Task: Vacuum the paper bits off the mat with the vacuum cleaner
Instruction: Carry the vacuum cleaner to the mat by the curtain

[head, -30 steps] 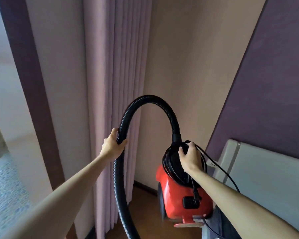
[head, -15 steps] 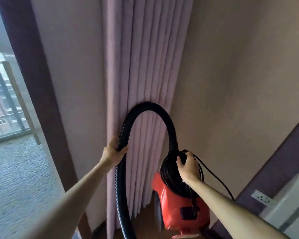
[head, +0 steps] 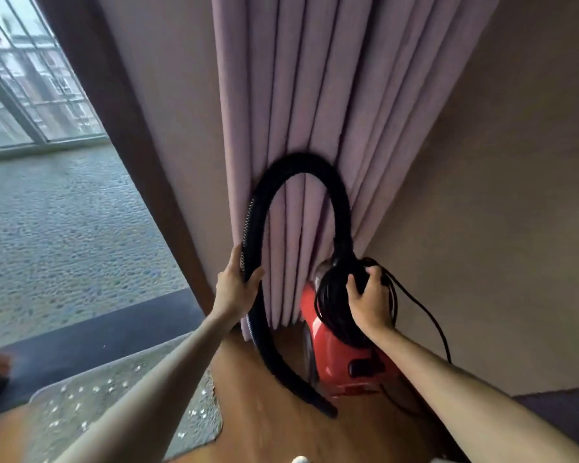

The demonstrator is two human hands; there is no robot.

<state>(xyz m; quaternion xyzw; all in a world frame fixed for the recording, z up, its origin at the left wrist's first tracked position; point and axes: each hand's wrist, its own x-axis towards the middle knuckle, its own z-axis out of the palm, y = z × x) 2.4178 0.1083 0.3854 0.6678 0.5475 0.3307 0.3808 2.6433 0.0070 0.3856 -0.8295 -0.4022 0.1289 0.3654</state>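
grey mat (head: 64, 426): white paper bits (head: 96, 389) scattered, unvacuumed
left hand (head: 236, 289): grips black ribbed hose (head: 264, 202)
right hand (head: 370, 302): grips red vacuum cleaner (head: 341, 359)

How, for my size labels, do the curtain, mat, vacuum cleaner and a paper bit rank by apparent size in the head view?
1. curtain
2-3. mat and vacuum cleaner: similar; the mat is nearer and partly hidden, so unranked
4. paper bit

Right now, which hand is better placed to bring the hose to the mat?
Left. The left hand grips the hose on the side of the mat; the right hand holds the top of the vacuum cleaner.
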